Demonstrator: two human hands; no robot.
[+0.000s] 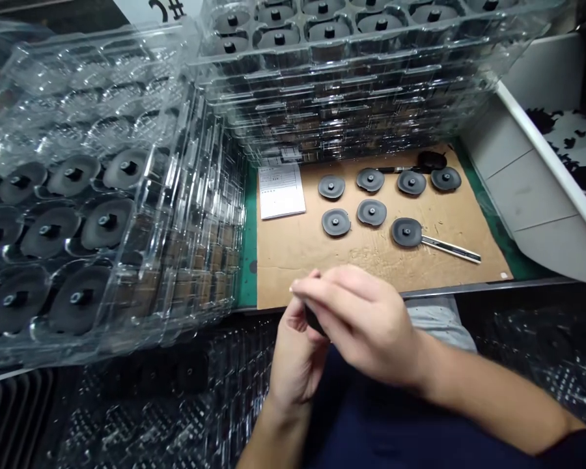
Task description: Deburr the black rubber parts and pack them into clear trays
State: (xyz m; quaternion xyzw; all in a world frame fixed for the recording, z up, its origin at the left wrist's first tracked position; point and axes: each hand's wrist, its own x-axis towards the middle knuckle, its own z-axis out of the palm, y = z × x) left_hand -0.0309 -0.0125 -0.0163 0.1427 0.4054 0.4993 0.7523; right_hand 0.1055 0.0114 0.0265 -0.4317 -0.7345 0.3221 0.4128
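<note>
Pinching the small black disc (315,322) under my right fingers (342,290) against my left hand (297,358), I am thinking it is light and a bit bendy, so its edge looks like the best spot to hold.

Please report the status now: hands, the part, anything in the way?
Left hand, right hand: holding small dark part. Stacked plastic trays at left, ahead.

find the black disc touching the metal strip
The rightmost disc of the front row: the only one with the metal strip running out from its edge.
</note>
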